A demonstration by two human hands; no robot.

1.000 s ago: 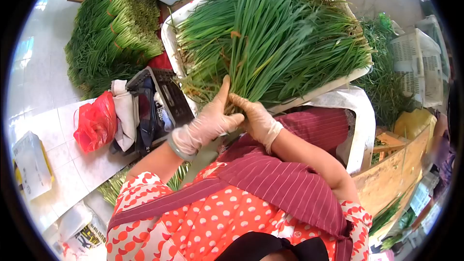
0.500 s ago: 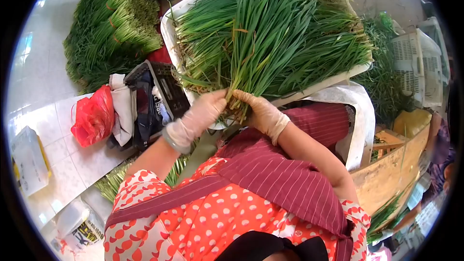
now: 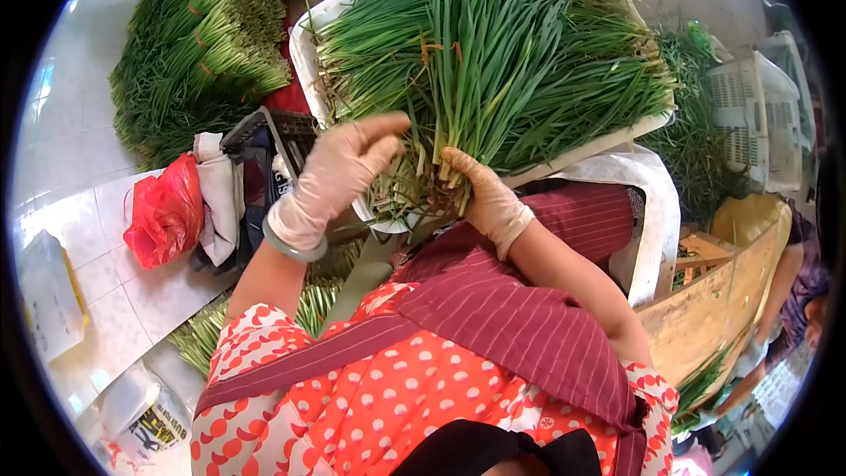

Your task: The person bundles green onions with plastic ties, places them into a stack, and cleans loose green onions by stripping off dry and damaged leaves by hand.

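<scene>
Both hands wear thin pale gloves. My right hand (image 3: pixel 495 204) is closed around the lower stalks of a bunch of garlic chives (image 3: pixel 456 115), with the thumb across them. The green leaves of this bunch fan away over a thick layer of other chives (image 3: pixel 608 66) in a white tray (image 3: pixel 305 57). My left hand (image 3: pixel 339 174), a grey band at its wrist, is just left of the bunch and apart from it, its fingers stretched and nothing visible in them. Loose trimmings (image 3: pixel 392 194) lie below it at the tray's near corner. Orange ties show among the leaves.
Tied chives (image 3: pixel 207 35) are heaped at upper left. A red plastic bag (image 3: pixel 165 216) and a dark crate (image 3: pixel 286 137) stand left. White baskets (image 3: pixel 749 119), loose greens (image 3: pixel 701 141) and a wooden board (image 3: pixel 718 300) are right. Another person's arm (image 3: pixel 775 291) shows at far right.
My left hand has come away from the stalks, moving left and up, and its fingers have opened. My right hand keeps hold of the bunch, now slightly further right.
</scene>
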